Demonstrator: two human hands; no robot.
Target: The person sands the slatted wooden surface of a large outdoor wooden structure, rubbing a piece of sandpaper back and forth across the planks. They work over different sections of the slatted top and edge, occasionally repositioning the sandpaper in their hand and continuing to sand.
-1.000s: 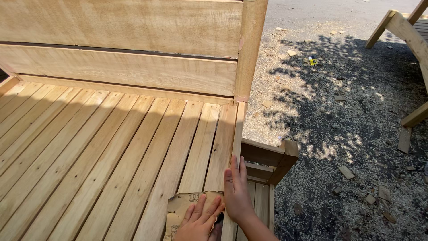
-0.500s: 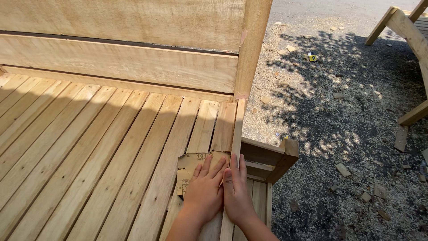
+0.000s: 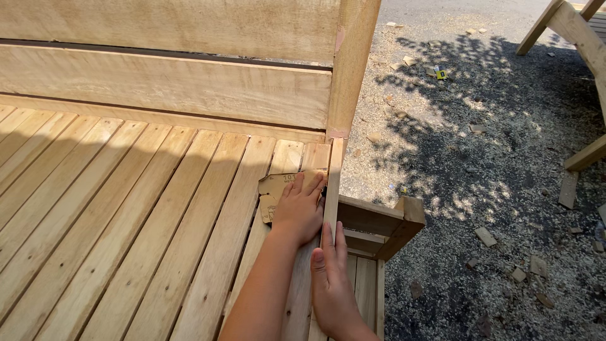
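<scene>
— Looked like an outdoor woodworking yard?

— Yes. Raw, unfinished slatted bench (image 3: 126, 208) in the near left, set on sunlit gravel ground (image 3: 480, 145). Wood offcuts (image 3: 485, 236) scattered across the gravel on the right. Another bare timber frame (image 3: 577, 31) at far right, under tree shade.

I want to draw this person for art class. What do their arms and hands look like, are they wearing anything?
Both arms are bare as far as the picture shows: no sleeves, gloves, watch, rings or bracelets. The left hand and the right hand have slim fingers with short, plain nails. The forearms are slender and come in from the bottom edge.
</scene>
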